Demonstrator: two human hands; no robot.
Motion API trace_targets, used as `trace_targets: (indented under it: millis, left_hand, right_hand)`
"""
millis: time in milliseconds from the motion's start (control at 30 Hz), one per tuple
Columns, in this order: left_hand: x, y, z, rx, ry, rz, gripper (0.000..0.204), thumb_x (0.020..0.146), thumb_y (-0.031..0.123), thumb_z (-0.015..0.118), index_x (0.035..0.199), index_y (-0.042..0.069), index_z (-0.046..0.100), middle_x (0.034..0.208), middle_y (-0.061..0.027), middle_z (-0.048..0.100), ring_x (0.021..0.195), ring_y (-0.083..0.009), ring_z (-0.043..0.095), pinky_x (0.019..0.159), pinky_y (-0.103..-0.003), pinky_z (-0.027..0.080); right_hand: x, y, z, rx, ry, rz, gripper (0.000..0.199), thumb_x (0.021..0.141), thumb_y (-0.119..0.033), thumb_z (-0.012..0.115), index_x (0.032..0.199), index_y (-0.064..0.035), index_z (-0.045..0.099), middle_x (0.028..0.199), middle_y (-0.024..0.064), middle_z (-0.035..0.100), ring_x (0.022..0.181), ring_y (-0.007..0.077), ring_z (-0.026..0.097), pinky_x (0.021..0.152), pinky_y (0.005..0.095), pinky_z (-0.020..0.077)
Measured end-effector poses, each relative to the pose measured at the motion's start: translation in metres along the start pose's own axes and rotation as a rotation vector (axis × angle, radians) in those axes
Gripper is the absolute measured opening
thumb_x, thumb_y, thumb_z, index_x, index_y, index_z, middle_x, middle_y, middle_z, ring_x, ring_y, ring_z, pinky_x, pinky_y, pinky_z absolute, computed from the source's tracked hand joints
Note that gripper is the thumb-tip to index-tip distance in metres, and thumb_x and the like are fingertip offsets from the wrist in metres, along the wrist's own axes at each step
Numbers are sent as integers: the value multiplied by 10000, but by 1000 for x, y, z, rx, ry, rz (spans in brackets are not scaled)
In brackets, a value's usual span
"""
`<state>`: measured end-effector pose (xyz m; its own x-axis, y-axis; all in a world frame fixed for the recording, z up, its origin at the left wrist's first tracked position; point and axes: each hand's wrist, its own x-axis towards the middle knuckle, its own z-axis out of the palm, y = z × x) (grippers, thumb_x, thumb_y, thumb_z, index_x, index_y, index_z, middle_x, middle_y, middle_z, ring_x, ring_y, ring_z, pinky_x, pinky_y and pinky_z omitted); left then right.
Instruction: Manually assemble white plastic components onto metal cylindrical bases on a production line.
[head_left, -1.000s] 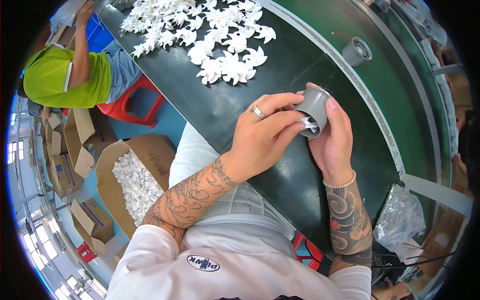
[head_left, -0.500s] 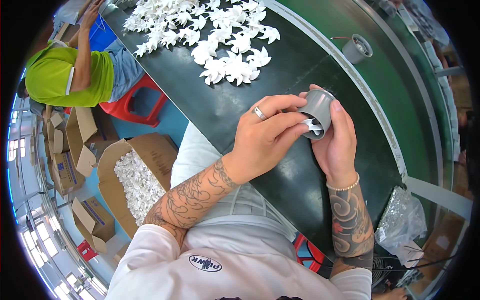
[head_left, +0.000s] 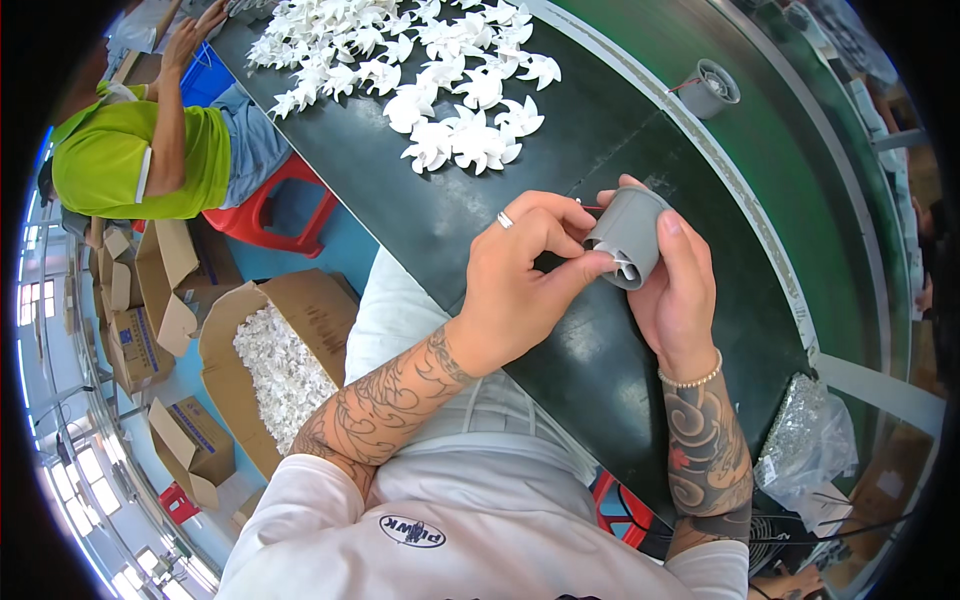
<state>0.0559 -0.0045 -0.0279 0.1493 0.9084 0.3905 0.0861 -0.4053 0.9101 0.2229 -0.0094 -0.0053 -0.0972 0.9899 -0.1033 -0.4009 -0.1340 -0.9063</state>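
Over the dark tabletop, my right hand (head_left: 676, 290) is wrapped round a grey cylindrical fan housing (head_left: 634, 228), gripping it from the right. The housing is tilted with its open end toward me. Inside that mouth sits a white fan wheel (head_left: 626, 266), only partly visible. My left hand (head_left: 535, 265) is closed at the rim, its thumb tip on the fan wheel and its index finger bent beside the housing. Its other fingertips are partly hidden. A thin red wire (head_left: 592, 208) shows between the left fingers and the housing.
Many white fan wheels (head_left: 470, 138) are piled at the far left of the tabletop. Another grey housing (head_left: 710, 90) stands on the green belt beyond the pale rail. At right lies a clear plastic bag (head_left: 808, 445). A carton of white pieces (head_left: 285, 370) and a seated co-worker (head_left: 140, 155) are at left.
The housing has turned so its mouth faces more toward my left hand. My left index finger has drawn back and bent. The other grey housing has shifted slightly left along the belt.
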Motion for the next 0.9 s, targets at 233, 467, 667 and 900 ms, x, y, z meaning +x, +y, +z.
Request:
trace_targets:
  millis: [233, 467, 667, 900]
  left_hand:
    - [8, -6, 4, -142, -18, -70, 244, 767, -58, 793, 826, -2, 563, 1037, -104, 602, 888, -126, 630, 741, -262, 555]
    - [13, 9, 1, 13, -66, -120, 239, 844, 140, 766, 962, 13, 601, 883, -92, 585, 661, -181, 624, 600, -293, 524]
    - [18, 13, 7, -6, -77, -60, 170, 857, 91, 706, 976, 32, 601, 853, -111, 588, 657, -219, 619, 600, -341, 503]
    - [16, 5, 6, 54, -113, 27, 121, 883, 93, 667, 974, 31, 616, 829, -112, 611, 655, -220, 636, 600, -338, 513]
  right_hand:
    - [5, 0, -5, -92, -43, -39, 558, 1049, -354, 423, 1378, 96, 451, 1270, 183, 590, 1125, 229, 599, 980, 354, 478]
    - [22, -44, -22, -882, 348, -339, 387, 1011, -224, 543, 1324, 1, 579, 1310, 146, 570, 1138, 219, 586, 951, 326, 472]
    - [88, -52, -162, -1797, 675, -624, 480, 973, -215, 554, 1428, -73, 498, 1487, 246, 385, 1323, 419, 420, 1070, 458, 388]
    - [110, -49, -40, -1941, 535, -681, 763, 812, -321, 748, 1484, -167, 420, 1560, 235, 280, 1426, 482, 260, 1114, 620, 273]
